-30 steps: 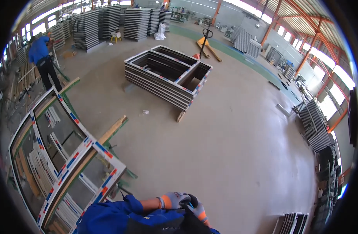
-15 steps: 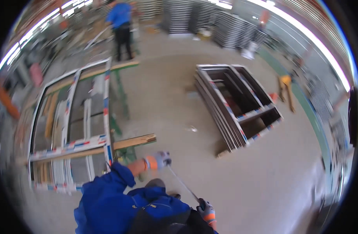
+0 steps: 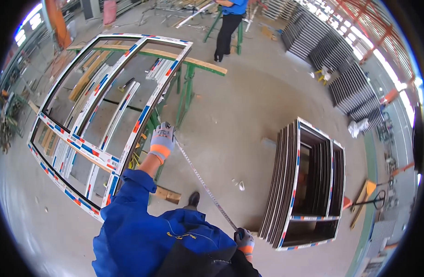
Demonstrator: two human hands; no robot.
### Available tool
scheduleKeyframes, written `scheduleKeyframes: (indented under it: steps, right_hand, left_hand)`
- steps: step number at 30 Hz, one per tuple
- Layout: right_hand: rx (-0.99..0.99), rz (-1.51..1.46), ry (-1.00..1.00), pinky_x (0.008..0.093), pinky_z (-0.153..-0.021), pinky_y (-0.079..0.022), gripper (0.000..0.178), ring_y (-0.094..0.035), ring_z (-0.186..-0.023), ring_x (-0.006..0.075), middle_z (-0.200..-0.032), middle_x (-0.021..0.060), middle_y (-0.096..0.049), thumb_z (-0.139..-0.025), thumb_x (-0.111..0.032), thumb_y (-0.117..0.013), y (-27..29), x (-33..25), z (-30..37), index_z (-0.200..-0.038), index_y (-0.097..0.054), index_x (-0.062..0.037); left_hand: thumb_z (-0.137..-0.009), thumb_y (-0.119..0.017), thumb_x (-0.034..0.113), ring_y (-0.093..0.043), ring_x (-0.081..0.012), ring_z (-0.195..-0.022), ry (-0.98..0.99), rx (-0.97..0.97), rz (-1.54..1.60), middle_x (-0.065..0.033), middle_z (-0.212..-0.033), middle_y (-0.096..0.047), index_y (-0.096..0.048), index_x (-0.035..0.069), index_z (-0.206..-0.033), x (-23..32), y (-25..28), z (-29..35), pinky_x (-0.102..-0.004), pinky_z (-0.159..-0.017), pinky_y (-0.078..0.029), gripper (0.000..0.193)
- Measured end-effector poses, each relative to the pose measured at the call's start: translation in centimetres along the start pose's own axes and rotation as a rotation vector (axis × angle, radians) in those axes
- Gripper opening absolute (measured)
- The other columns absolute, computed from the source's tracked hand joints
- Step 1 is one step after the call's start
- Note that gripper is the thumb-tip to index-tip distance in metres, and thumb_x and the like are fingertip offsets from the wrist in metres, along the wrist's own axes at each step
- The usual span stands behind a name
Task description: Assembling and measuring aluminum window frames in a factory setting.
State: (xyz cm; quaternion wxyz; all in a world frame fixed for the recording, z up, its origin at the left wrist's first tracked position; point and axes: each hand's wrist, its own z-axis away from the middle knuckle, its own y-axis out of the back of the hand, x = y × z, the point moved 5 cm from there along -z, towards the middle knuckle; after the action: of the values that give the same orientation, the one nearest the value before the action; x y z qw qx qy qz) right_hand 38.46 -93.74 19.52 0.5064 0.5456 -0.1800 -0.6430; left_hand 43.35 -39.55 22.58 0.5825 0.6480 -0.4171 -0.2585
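A tape measure's pale blade (image 3: 199, 177) is stretched slantwise between my gloved hands. My left hand (image 3: 162, 138), in a grey and orange glove, is closed at the blade's upper end, beside the right edge of a large window frame (image 3: 139, 123). Lower down, my right hand (image 3: 244, 242) grips the dark tape case, which its fingers mostly cover. The frame has a white face with red and blue strips of film, and crossbars divide it. It lies flat on wooden beams (image 3: 207, 65) over green trestles (image 3: 186, 92).
At the right stands a stack of dark frames (image 3: 279, 184) with white faces. A yellow pallet truck (image 3: 370, 187) is beyond it. Farther back are tall stacks of profiles (image 3: 318, 51) and a person in a blue shirt (image 3: 231, 23). White scraps (image 3: 241, 185) lie on the floor.
My view has swung left, bringing the window frame closer. My left hand has moved up to the frame's edge, with more blade showing between my hands. Both hands keep their hold.
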Motion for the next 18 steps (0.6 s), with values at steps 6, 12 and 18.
scheduleKeyframes:
  steps: [6,12,18]
  right_hand:
    - [0.011,0.090,0.081,0.0428,-0.077,-0.051,0.027,-0.065,-0.088,0.0354,-0.094,0.0150,-0.067,-0.085,-0.031,-0.066,8.5,-0.4,-14.3,-0.102,-0.070,-0.0098]
    - [-0.041,0.056,0.196,0.0433,-0.077,-0.051,0.027,-0.065,-0.086,0.0357,-0.094,0.0153,-0.067,-0.082,-0.033,-0.067,11.4,0.8,-26.4,-0.099,-0.071,-0.0116]
    - [-0.159,0.151,0.369,0.0425,-0.076,-0.052,0.026,-0.065,-0.087,0.0364,-0.095,0.0142,-0.066,-0.085,-0.028,-0.062,15.6,-2.8,-42.5,-0.105,-0.070,-0.0148]
  left_hand:
    - [-0.082,-0.063,0.036,-0.045,-0.0369,-0.120,0.030,-0.056,0.050,-0.0181,-0.130,-0.048,-0.061,0.010,-0.120,4.6,0.8,-8.4,-0.0485,-0.100,-0.039,0.046]
    - [-0.083,-0.062,0.040,-0.034,-0.0400,-0.133,0.102,0.056,-0.117,-0.0208,-0.142,-0.039,-0.060,0.020,-0.125,8.5,-1.5,-11.6,-0.0520,-0.109,-0.029,0.047]
    - [-0.082,-0.060,0.039,-0.033,-0.0376,-0.135,0.023,-0.009,-0.164,-0.0118,-0.138,-0.048,-0.065,0.019,-0.118,17.5,-5.4,-16.3,-0.0568,-0.112,-0.022,0.041]
